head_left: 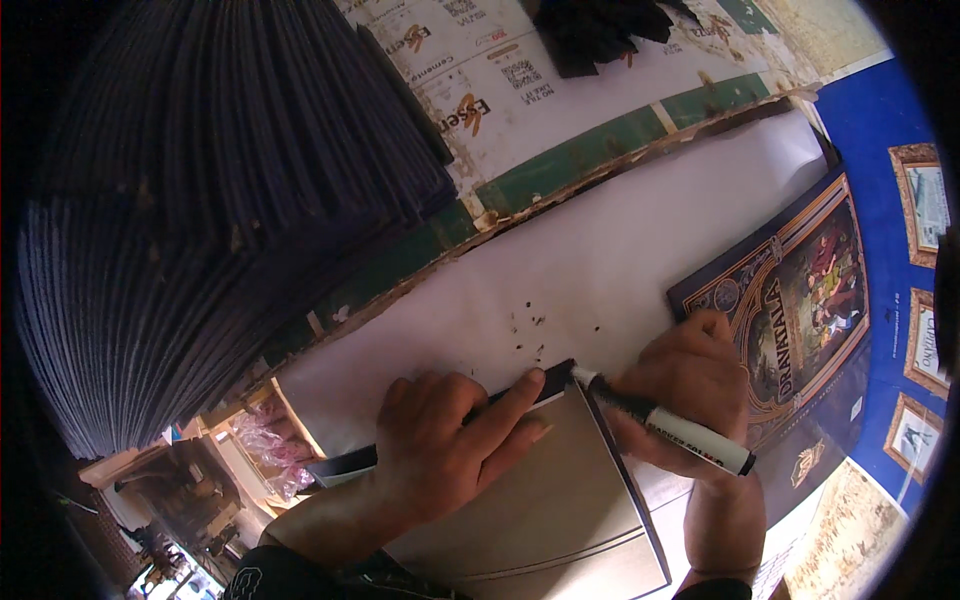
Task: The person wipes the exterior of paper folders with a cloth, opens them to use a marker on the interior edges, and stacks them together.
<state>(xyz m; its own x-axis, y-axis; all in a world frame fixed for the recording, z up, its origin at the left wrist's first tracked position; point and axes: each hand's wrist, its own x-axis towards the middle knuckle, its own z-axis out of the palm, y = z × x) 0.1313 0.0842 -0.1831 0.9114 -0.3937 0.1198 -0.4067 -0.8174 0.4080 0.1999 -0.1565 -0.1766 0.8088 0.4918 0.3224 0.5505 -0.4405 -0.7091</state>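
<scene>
A beige board with dark edges lies tilted across the lower middle. My left hand grips its far black edge, index finger stretched along it toward the corner and the other fingers curled over. My right hand is closed around a white marker pen. The pen's tip touches or nearly touches the board's far right corner, and its black end points right. Small dark marks dot the pale sheet just beyond that corner.
A tall stack of dark panels fills the left. Farther back lies a printed cardboard sheet with a black crumpled thing on it. A dark illustrated box cover lies right, beside a blue printed sheet. Pinkish plastic wrap sits lower left.
</scene>
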